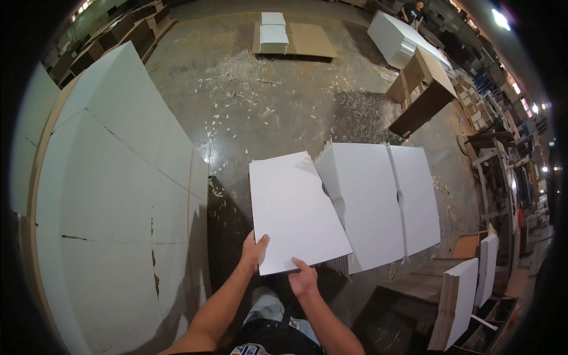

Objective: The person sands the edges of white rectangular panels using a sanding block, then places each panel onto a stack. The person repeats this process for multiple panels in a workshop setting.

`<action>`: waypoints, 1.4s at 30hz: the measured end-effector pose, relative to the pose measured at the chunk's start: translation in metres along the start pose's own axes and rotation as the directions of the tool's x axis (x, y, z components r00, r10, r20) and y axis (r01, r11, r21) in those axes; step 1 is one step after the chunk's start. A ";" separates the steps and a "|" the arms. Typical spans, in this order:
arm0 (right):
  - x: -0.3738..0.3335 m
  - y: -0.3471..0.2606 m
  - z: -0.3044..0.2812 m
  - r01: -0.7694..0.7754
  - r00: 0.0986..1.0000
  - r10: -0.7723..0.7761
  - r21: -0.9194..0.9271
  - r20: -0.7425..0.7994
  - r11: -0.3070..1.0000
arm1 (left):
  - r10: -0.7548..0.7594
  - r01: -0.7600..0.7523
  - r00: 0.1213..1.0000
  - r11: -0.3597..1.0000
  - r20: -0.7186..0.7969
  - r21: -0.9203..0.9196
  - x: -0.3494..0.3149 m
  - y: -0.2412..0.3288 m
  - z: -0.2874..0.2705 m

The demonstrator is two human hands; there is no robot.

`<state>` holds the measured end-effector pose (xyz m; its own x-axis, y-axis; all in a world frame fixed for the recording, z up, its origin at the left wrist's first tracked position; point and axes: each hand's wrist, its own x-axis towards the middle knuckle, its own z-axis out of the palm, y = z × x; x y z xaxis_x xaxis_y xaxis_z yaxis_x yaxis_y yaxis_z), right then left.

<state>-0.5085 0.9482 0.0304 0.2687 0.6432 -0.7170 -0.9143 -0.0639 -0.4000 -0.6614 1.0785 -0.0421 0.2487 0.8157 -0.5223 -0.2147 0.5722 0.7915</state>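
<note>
A flat white panel (296, 213) is held out in front of me, its near edge toward my body. My left hand (253, 249) grips the near left corner with the thumb on top. On the near edge, my right hand (303, 278) has its thumb over the upper face and its fingers underneath, out of sight. Just right of the panel stand two stacks of similar white panels, the nearer stack (367, 204) and the farther stack (417, 198). The held panel overlaps the left side of the nearer stack; whether they touch, I cannot tell.
A tall stack of white boards (118, 195) rises on the left. Scraps (236, 83) litter the floor ahead. A small white stack (273, 32) rests on brown board (310, 41). A brown carton (423, 92) and another person (410, 13) are far right; more panels (455, 305) stand near right.
</note>
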 end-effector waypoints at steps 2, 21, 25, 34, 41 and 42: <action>0.026 0.010 -0.009 -0.023 0.998 0.025 0.037 -0.064 0.999 | 0.004 -0.003 1.000 0.999 0.018 -0.040 0.016 -0.007 -0.004; 0.121 0.096 -0.180 -0.225 0.939 0.210 -0.023 -0.273 0.974 | -0.179 0.251 0.967 0.573 -0.180 0.780 0.072 -0.125 -0.059; 0.142 0.117 -0.233 -0.246 0.880 0.216 -0.017 -0.423 0.969 | -0.339 0.334 0.930 0.615 -0.143 0.714 0.068 -0.158 -0.081; 0.207 0.137 -0.252 -0.176 0.910 0.159 -0.011 -0.382 0.984 | -0.324 0.236 0.946 0.638 -0.022 0.733 0.058 -0.195 -0.078; 0.210 0.124 -0.229 -0.160 0.921 0.167 0.048 -0.351 0.986 | -0.309 0.251 0.950 0.651 -0.052 0.716 0.070 -0.193 -0.068; 0.212 0.124 -0.229 -0.165 0.903 0.176 0.061 -0.391 0.984 | -0.343 0.296 0.936 0.640 -0.081 0.709 0.071 -0.192 -0.067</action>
<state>-0.4956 0.9019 -0.3023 0.2005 0.2713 -0.9414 -0.9628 -0.1228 -0.2405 -0.6658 1.0324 -0.2528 0.2300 0.5739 -0.7860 0.6058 0.5476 0.5771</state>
